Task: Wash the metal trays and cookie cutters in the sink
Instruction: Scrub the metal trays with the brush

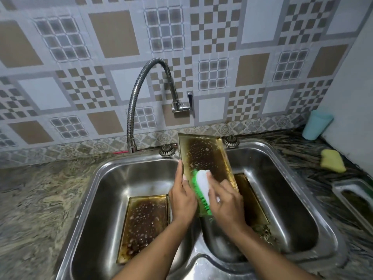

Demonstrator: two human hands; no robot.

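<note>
Head view: steel double sink (113, 168) in marbled counter (40, 195), left-hand fingers (178, 174) gripping tray (203, 154), right-hand fingers (214, 178) clasping brush (202, 186)

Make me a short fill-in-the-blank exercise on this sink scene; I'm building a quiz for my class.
1. The right hand scrubs the held tray with a green and white ____.
2. The left hand steadies that tray by its ____ edge.
3. Another dirty tray lies in the ____ basin.
4. The sponge on the counter is ____.

Missing words: brush; left; left; yellow
</note>
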